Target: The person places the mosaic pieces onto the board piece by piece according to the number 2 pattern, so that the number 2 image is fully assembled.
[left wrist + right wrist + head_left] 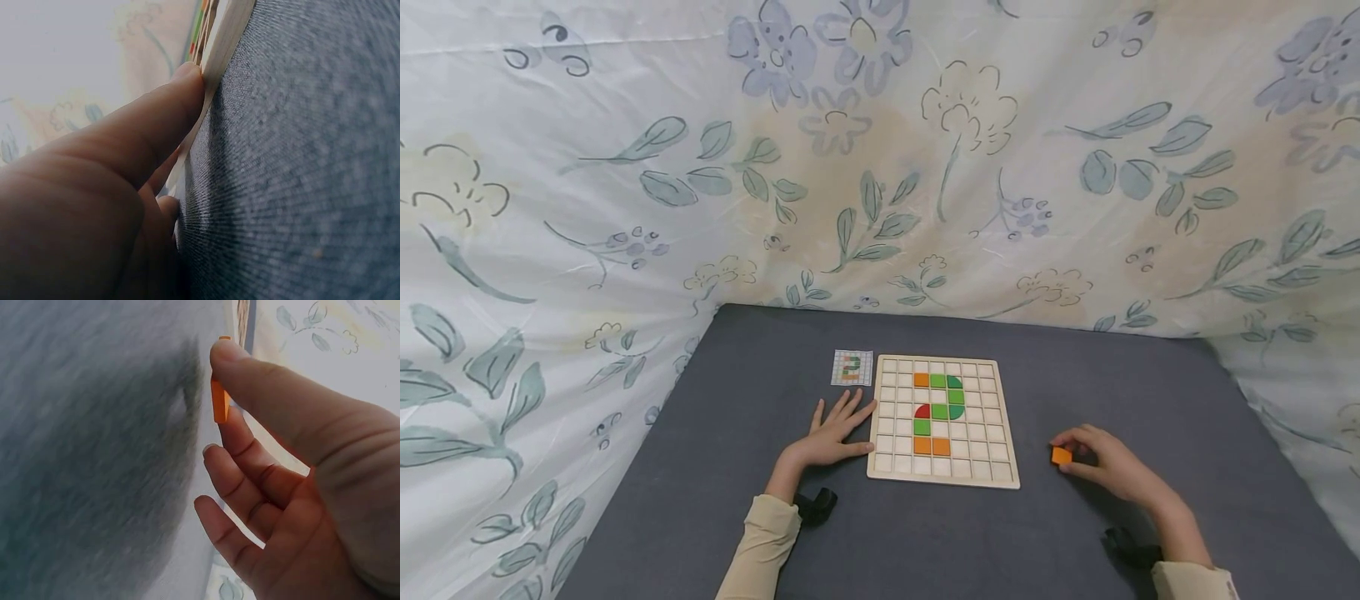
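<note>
A wooden grid board lies on the dark table, with several orange, green and red tiles set in its squares in a shape like a 2. My left hand is spread flat at the board's left edge; in the left wrist view the thumb touches the board's side. To the right of the board, just over the table, my right hand pinches an orange square tile between thumb and fingers. The right wrist view shows this orange tile edge-on, the other fingers loosely bent below it.
A small pattern card with a coloured 2 on a grid lies beyond the left hand, beside the board's upper left corner. Flowered cloth hangs behind and at both sides of the dark tabletop. Both wrists wear black straps.
</note>
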`<state>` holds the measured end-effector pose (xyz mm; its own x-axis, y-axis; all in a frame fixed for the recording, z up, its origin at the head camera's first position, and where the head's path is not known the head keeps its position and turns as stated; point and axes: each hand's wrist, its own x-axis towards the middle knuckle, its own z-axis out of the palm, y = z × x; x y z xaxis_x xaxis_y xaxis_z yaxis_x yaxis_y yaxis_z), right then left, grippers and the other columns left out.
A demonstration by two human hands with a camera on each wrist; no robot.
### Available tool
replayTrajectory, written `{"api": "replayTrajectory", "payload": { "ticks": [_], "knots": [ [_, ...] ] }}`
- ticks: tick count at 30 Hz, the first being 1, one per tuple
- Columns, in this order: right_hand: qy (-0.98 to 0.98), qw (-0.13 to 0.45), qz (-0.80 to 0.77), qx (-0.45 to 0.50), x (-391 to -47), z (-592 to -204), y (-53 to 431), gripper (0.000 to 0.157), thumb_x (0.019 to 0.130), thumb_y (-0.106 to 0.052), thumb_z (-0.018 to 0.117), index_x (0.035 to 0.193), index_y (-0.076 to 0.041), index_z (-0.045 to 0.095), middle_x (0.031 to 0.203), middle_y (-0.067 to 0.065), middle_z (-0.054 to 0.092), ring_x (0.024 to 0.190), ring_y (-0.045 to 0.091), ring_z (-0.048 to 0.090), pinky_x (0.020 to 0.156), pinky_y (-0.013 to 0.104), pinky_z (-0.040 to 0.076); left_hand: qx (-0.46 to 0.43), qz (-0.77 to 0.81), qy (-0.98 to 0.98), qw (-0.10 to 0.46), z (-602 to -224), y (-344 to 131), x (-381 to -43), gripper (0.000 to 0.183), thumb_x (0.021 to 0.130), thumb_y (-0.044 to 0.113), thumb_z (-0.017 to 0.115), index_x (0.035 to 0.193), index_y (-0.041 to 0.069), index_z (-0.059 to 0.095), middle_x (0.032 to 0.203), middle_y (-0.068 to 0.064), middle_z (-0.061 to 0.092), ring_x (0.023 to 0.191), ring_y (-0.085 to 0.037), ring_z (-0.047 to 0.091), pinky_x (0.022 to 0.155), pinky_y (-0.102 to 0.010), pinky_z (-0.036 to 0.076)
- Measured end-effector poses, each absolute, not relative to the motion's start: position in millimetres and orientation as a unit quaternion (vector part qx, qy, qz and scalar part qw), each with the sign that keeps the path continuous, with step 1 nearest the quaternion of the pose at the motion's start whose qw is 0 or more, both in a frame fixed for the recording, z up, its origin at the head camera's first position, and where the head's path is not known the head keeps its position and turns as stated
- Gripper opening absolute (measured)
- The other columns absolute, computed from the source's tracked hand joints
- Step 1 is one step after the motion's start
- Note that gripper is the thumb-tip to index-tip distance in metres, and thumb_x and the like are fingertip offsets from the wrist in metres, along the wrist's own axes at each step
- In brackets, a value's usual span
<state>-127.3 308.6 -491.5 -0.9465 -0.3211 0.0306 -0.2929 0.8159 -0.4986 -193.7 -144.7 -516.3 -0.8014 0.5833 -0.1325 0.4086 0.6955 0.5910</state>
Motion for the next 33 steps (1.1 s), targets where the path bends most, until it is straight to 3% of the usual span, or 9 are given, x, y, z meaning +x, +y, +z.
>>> {"api": "replayTrajectory", "payload": {
  "ticks": [8,23,33],
  "knots": [
    [0.947,0.031,-0.268,-0.174,-133,-489,296,0.031,0.080,-0.027,0.072,0.108,-0.016,0.065,0.101,-0.006,0.059,0.083,0.007,0.051,0.072,0.029,0.047,0.271,0.273,0.909,0.158,-515,-145,-194,0.072,0.091,0.047,0.053,0.150,0.024,0.019,0.156,-0.009,0.005,0.143,-0.029,-0.006,0.106,-0.061,-0.013],
    [0.941,0.048,-0.273,-0.192,-145,-487,277,0.029,0.081,-0.021,0.072,0.109,-0.016,0.065,0.099,-0.006,0.057,0.084,0.011,0.053,0.072,0.034,0.048,0.298,0.313,0.890,0.144,-519,-147,-192,0.074,0.091,0.047,0.053,0.150,0.016,0.021,0.155,-0.017,0.007,0.142,-0.035,-0.004,0.104,-0.062,-0.015],
    [0.934,0.035,-0.284,-0.212,-150,-485,264,0.030,0.081,-0.017,0.072,0.110,-0.012,0.065,0.100,-0.002,0.057,0.085,0.015,0.053,0.072,0.035,0.048,0.289,0.298,0.897,0.155,-516,-146,-192,0.073,0.092,0.043,0.054,0.150,0.018,0.019,0.156,-0.013,0.004,0.143,-0.033,-0.005,0.105,-0.061,-0.015]
  ]
}}
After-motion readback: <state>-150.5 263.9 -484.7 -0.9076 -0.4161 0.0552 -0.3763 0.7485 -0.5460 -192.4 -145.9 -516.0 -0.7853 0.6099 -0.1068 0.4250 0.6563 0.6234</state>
